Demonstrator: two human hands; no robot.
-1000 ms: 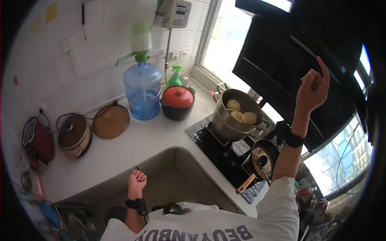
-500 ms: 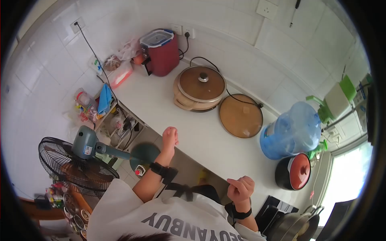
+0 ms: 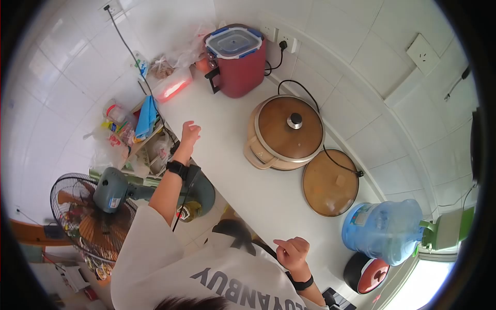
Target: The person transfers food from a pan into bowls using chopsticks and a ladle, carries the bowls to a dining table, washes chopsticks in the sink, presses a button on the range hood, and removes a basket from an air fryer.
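My left hand (image 3: pixel 190 135) hovers over the left part of the white counter, its fingers loosely bent and apart, holding nothing. Closest to it are a blue cloth (image 3: pixel 146 118) and a red-and-clear plastic box (image 3: pixel 173 90). Over the counter's front edge, close to my body, my right hand (image 3: pixel 293 253) has its fingers curled in, with one digit sticking out and no object visible in it. Beyond both hands stands a beige electric pot (image 3: pixel 258 153) under a brown glass lid (image 3: pixel 281 129). A second round brown lid (image 3: pixel 326 188) lies beside it.
A red appliance (image 3: pixel 240 75) with a clear lidded container (image 3: pixel 234 42) on top stands by the wall. To the right are a blue water jug (image 3: pixel 380 230) and a black pot with a red lid (image 3: pixel 373 274). A floor fan (image 3: pixel 110 191) stands left. Cords cross the counter.
The view has turned, so the pot and lids sit further right and lower. My left hand has moved out over the counter and its fingers have opened. My right hand stays curled near my body.
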